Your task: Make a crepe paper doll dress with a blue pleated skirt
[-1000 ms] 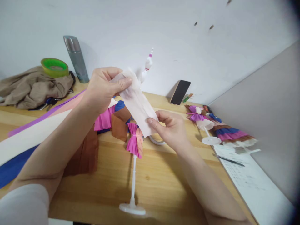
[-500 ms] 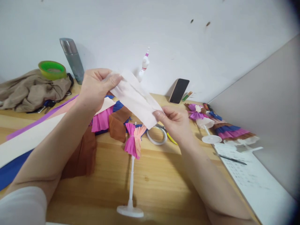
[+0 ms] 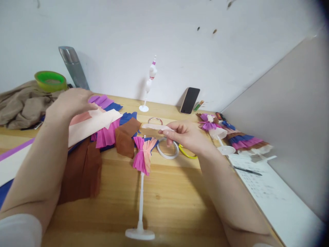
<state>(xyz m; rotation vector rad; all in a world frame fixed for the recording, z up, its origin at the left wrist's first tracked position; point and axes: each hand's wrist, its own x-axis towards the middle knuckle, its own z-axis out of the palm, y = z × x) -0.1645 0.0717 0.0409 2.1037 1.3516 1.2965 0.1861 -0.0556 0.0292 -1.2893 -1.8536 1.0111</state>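
Note:
My right hand (image 3: 183, 135) pinches a pale cream strip of crepe paper (image 3: 153, 127) between thumb and fingers, seen nearly edge-on above the table. My left hand (image 3: 73, 103) is over the coloured crepe paper at the left, thumb and forefinger apart beside a pale strip (image 3: 95, 125); its other fingers are hidden. In front of me a small white stand (image 3: 141, 199) stands upright, carrying a pleated paper dress top (image 3: 141, 154) in magenta, peach and blue, bound at the waist. Brown paper (image 3: 79, 173) and a pleated magenta piece (image 3: 108, 133) lie left of it.
A white tape roll (image 3: 167, 156) and yellow-handled scissors (image 3: 189, 154) lie behind the stand. A white doll-shaped figure (image 3: 151, 77), a phone (image 3: 190, 100) and a bottle (image 3: 74, 67) stand by the wall. At right are a paper-dressed figure (image 3: 210, 125), a pen (image 3: 248, 170) and written paper (image 3: 277, 202).
The cream paper stretched between both hands is now in my right hand alone, lower down. My left hand has let go and moved left and down to the paper pile. The view has shifted slightly.

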